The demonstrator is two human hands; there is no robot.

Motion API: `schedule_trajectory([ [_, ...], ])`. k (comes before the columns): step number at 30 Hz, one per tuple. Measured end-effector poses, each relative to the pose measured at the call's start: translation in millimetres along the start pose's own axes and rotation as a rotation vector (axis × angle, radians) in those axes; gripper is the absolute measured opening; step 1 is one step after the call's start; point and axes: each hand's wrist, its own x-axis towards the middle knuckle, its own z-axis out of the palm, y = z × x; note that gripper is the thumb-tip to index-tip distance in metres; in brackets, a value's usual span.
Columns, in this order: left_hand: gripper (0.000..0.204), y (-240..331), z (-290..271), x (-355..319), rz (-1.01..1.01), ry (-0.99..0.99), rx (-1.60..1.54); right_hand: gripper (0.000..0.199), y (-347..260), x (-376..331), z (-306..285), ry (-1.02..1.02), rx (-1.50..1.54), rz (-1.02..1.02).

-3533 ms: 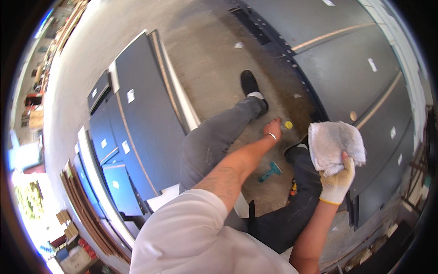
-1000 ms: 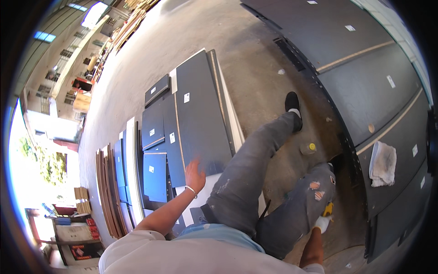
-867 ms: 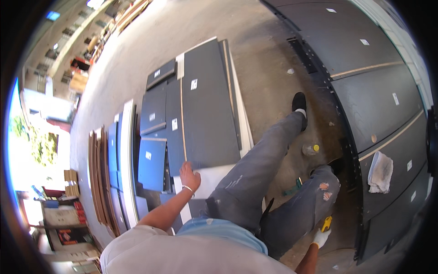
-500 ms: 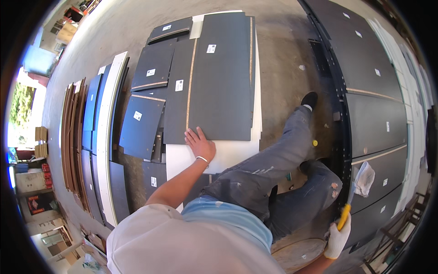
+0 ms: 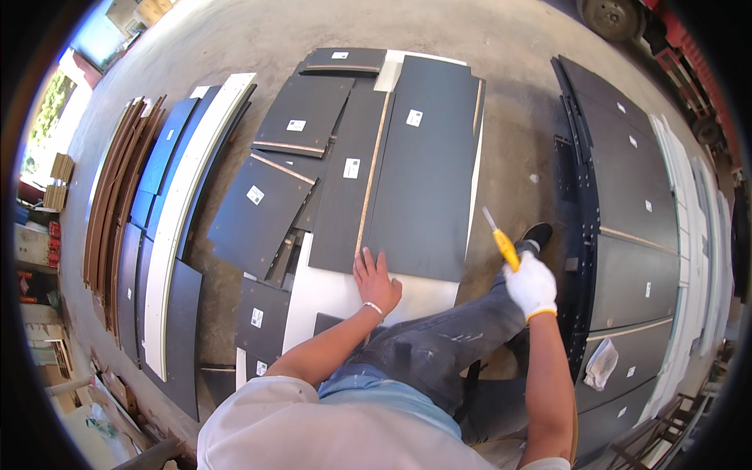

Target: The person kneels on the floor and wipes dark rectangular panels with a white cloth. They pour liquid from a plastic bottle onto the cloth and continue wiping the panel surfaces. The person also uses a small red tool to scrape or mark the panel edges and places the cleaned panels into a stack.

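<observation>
My bare left hand [image 5: 377, 282] lies with fingers spread at the near edge of a stack of dark grey panels, touching a large dark panel [image 5: 427, 180]. A wristband circles that wrist. My right hand [image 5: 533, 288], in a white glove, is closed around a yellow-handled tool with a narrow metal blade [image 5: 505, 249]. Its tip points up and left, apart from the panel's right side. Beneath the dark panels a white board [image 5: 329, 291] shows. Beside the large panel lies a narrower dark panel [image 5: 345, 176] with a bare tan edge and a white label.
More dark panels [image 5: 634, 282] form a row on the right, with a crumpled white cloth [image 5: 601, 365] on top. To the left lie a long white board [image 5: 196, 211], blue-looking panels and brown strips [image 5: 125, 211]. A wheel [image 5: 615, 17] of a red vehicle shows at far right.
My right hand has come up and forward from the lower right with the yellow-handled tool, now beside the large panel. My left hand stays on the panel's near edge. The view has shifted.
</observation>
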Motion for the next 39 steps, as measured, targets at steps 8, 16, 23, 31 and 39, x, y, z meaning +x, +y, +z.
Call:
schedule_trajectory([
  [8,0.077,-89.8,-42.9,19.2,0.172,-0.076,0.209,0.033,-0.5,-13.3,19.9,-0.126,-0.005,-0.021],
  [16,0.084,-47.0,-27.6,23.4,0.248,-0.115,0.111,0.035,12.2,-21.4,24.2,-0.209,0.13,-0.017],
  [23,0.089,55.5,13.8,29.2,-0.212,0.069,0.003,0.038,48.3,-15.1,34.1,-0.186,0.065,0.067],
  [31,0.098,89.7,11.4,14.5,-0.22,-0.08,-0.11,0.025,53.8,32.6,28.6,-0.525,0.551,0.243],
  [39,0.065,100.1,-0.3,-13.2,-0.106,-0.612,-0.448,0.029,42.1,70.0,15.8,-0.492,0.401,0.126],
])
